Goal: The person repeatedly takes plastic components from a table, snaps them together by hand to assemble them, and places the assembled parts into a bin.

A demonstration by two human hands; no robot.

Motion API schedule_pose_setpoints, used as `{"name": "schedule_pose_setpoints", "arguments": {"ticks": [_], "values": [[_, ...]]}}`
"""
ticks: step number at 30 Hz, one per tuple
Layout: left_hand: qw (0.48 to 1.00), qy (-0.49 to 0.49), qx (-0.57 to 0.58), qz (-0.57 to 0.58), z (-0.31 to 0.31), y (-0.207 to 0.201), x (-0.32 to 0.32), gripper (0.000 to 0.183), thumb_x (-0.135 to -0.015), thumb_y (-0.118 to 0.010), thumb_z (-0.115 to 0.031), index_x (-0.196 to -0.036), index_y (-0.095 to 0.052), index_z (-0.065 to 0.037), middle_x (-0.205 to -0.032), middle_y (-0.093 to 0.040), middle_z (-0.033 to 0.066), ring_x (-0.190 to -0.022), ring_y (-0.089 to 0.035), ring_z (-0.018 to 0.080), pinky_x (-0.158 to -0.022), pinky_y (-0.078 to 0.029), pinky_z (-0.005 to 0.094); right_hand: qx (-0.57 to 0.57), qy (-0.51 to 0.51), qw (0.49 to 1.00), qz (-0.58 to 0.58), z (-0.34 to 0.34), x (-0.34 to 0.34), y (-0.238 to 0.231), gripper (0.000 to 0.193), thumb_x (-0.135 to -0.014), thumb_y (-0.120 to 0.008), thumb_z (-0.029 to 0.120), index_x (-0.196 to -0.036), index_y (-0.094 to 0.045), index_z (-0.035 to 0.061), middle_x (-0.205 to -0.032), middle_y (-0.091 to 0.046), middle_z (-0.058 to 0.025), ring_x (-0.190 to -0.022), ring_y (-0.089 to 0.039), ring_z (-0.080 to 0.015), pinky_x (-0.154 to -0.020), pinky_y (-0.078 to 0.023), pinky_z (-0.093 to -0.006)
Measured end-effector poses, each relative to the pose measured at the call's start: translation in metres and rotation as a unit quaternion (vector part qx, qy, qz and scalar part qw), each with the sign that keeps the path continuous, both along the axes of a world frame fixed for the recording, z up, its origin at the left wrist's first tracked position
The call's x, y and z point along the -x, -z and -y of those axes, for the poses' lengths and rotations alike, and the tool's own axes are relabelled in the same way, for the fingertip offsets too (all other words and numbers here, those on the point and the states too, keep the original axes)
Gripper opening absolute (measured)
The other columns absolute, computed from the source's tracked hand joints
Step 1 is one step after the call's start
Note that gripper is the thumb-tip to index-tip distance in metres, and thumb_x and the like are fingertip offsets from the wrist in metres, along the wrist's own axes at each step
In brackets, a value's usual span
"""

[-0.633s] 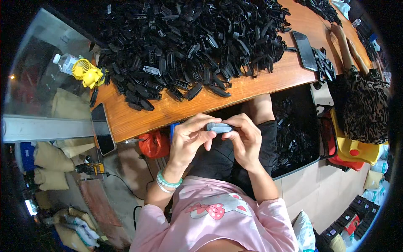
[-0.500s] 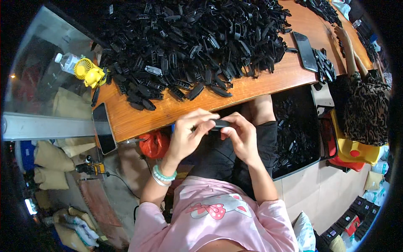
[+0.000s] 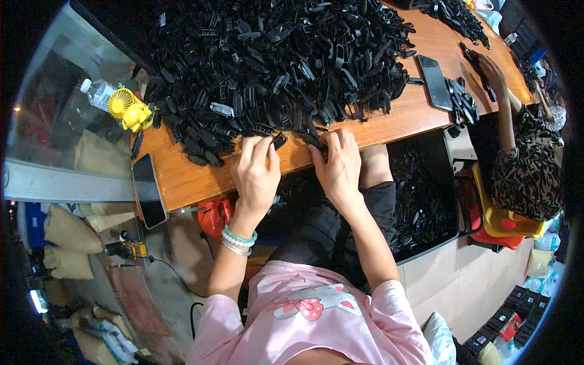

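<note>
A large heap of black plastic clip-like parts (image 3: 267, 73) covers much of the wooden table. At its near edge, my left hand (image 3: 255, 176) has its fingers curled together, with a small black plastic part (image 3: 279, 141) at the fingertips. To its right, my right hand (image 3: 338, 167) pinches a dark elongated plastic part (image 3: 312, 139) between thumb and fingers, close to the tabletop. The fingers partly hide both parts, so their full shape cannot be made out. Beaded bracelets circle my left wrist.
A phone (image 3: 145, 188) lies at the table's left corner beside a yellow fan (image 3: 125, 109) and a bottle (image 3: 97, 92). Another phone (image 3: 434, 82) lies right, by a small pile (image 3: 463, 100). A black bin (image 3: 426, 243) stands below. A co-worker's hand (image 3: 490, 73) is far right.
Both hands have moved forward from above my lap to the heap's near edge and spread apart. The black part they held together is no longer between them. The co-worker's arm has shifted.
</note>
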State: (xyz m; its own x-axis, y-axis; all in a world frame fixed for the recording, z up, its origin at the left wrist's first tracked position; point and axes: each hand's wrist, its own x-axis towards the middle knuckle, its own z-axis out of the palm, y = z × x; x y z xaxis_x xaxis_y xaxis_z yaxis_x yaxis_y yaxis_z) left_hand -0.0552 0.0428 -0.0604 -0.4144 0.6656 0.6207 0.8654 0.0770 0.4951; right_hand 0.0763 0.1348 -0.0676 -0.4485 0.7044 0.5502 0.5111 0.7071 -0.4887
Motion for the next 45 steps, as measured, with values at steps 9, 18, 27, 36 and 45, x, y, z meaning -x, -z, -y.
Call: {"name": "schedule_pose_setpoints", "arguments": {"ticks": [9,18,27,36,45], "values": [[0.729,0.140,-0.024,0.670,0.023,0.007,-0.017,0.017,-0.086,-0.059,0.000,-0.102,-0.059,0.006,-0.092,-0.067,0.0122,-0.059,-0.060,0.0093,-0.051,-0.049,0.0204,0.417,-0.101,0.877,-0.215,-0.004,-0.021,-0.009,0.026,-0.089,-0.055,0.006,-0.114,-0.056,-0.0004,-0.083,-0.060,-0.0071,-0.073,-0.059,-0.0161,-0.063,-0.049,-0.0289],[0.863,0.139,0.092,0.478,0.035,-0.014,-0.035,0.029,-0.082,-0.068,-0.005,-0.107,-0.062,0.007,-0.077,-0.061,0.0048,-0.054,-0.052,0.0057,-0.048,-0.041,0.0202,0.546,-0.270,0.747,-0.266,0.027,-0.042,-0.018,0.030,-0.093,-0.055,0.014,-0.119,-0.057,-0.0008,-0.092,-0.058,-0.0029,-0.075,-0.050,-0.0091,-0.069,-0.042,-0.0217],[0.913,0.159,0.095,0.362,0.039,-0.019,-0.030,0.026,-0.079,-0.070,-0.005,-0.101,-0.063,0.009,-0.080,-0.062,0.0114,-0.060,-0.056,0.0131,-0.053,-0.043,0.0250,0.403,-0.266,0.856,-0.182,0.033,-0.046,-0.016,0.027,-0.092,-0.049,0.006,-0.117,-0.054,-0.0046,-0.093,-0.058,-0.0135,-0.082,-0.058,-0.0186,-0.075,-0.045,-0.0261],[0.951,0.231,0.066,0.195,0.040,-0.039,-0.024,0.023,-0.077,-0.069,-0.003,-0.095,-0.062,0.009,-0.079,-0.061,0.0162,-0.062,-0.059,0.0257,-0.056,-0.045,0.0295,0.278,-0.323,0.902,-0.073,0.037,-0.056,-0.028,0.038,-0.084,-0.053,-0.005,-0.121,-0.048,-0.0015,-0.089,-0.051,-0.0184,-0.075,-0.054,-0.0355,-0.067,-0.045,-0.0373],[0.915,0.171,0.073,0.359,0.041,-0.037,-0.045,0.027,-0.079,-0.071,-0.007,-0.100,-0.063,0.008,-0.088,-0.062,0.0127,-0.062,-0.056,0.0150,-0.055,-0.045,0.0251,0.116,-0.293,0.947,-0.057,0.041,-0.044,-0.037,0.050,-0.074,-0.059,-0.010,-0.122,-0.049,-0.0009,-0.099,-0.052,-0.0185,-0.082,-0.058,-0.0357,-0.067,-0.050,-0.0371]]}}
